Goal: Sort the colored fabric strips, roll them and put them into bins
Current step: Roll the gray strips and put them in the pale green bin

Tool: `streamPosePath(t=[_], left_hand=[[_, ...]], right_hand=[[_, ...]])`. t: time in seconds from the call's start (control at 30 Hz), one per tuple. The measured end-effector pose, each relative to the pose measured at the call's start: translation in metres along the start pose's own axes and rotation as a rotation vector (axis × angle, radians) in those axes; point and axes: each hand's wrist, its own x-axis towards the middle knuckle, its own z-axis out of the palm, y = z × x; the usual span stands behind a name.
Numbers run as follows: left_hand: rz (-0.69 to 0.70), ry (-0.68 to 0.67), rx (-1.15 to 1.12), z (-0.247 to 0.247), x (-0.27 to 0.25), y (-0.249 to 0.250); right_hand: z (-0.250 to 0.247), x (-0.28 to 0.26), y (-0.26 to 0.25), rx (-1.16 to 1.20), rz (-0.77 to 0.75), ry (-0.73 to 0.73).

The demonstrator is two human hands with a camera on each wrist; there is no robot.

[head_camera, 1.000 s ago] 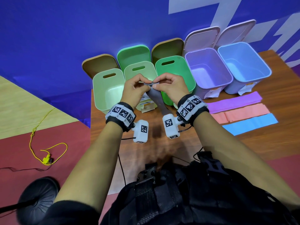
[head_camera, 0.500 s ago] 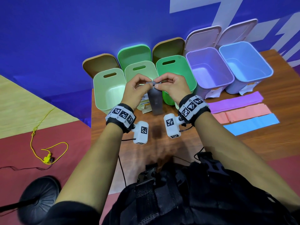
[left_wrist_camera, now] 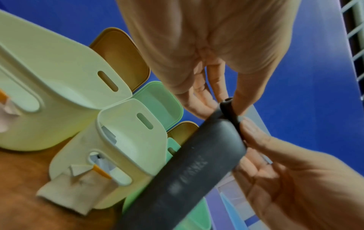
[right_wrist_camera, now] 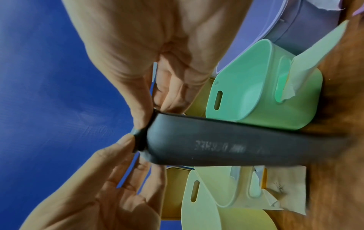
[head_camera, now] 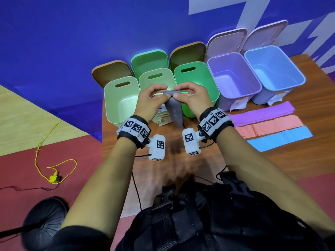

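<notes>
Both hands are raised in front of the bins and hold one dark grey strip [head_camera: 175, 114] by its upper end. That end is curled into a small tight roll [left_wrist_camera: 230, 111]. My left hand [head_camera: 164, 93] pinches the roll's left side and my right hand [head_camera: 179, 92] pinches its right side. The rest of the strip [right_wrist_camera: 216, 144] hangs flat down toward the table, with faint printed text on it. Purple [head_camera: 262, 114], pink [head_camera: 272, 126] and blue [head_camera: 281, 138] strips lie flat on the table at the right.
Open bins stand in a row at the table's back: two pale green [head_camera: 119, 98] [head_camera: 157, 78], a green one [head_camera: 199, 75], a purple one [head_camera: 233, 77] and a blue one [head_camera: 273, 67], with lids leaning on the blue wall. Paper tags [head_camera: 163, 120] lie below the bins.
The strip's free tail has swung from behind the right wrist to hang between the hands, and looks shorter. The hands stay in the same place, working the rolled end.
</notes>
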Motion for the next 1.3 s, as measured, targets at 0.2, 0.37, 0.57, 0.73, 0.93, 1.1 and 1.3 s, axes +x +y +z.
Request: streamPosePath(t=[0.2,0.37,0.57,0.73,0.93,1.1,1.3], left_hand=[[0.020,-0.026,0.014,0.001,0.000,-0.004],[0.021,0.002,0.002,0.004,0.000,0.002],[-0.015,-0.011,-0.048,0.004,-0.001,0.004],[-0.036,-0.040,-0.018,0.004,-0.001,-0.003],[-0.033,-0.043,-0.036,0.003,-0.002,-0.006],[-0.026,-0.042,-0.049,0.004,-0.001,-0.004],[-0.020,-0.028,-0.023,0.003,-0.004,-0.003]], right_hand=[[0.001,-0.004,0.001,0.016,0.039,-0.009],[-0.001,-0.002,0.000,0.083,0.046,-0.039],[0.000,-0.004,0.000,0.161,0.124,-0.052],[-0.001,-0.003,-0.001,0.088,0.048,0.003],[-0.003,-0.006,-0.006,0.088,0.027,-0.007],[0.000,-0.004,-0.003,0.189,0.091,-0.003],[-0.002,-0.006,-0.005,0.150,0.071,-0.037]])
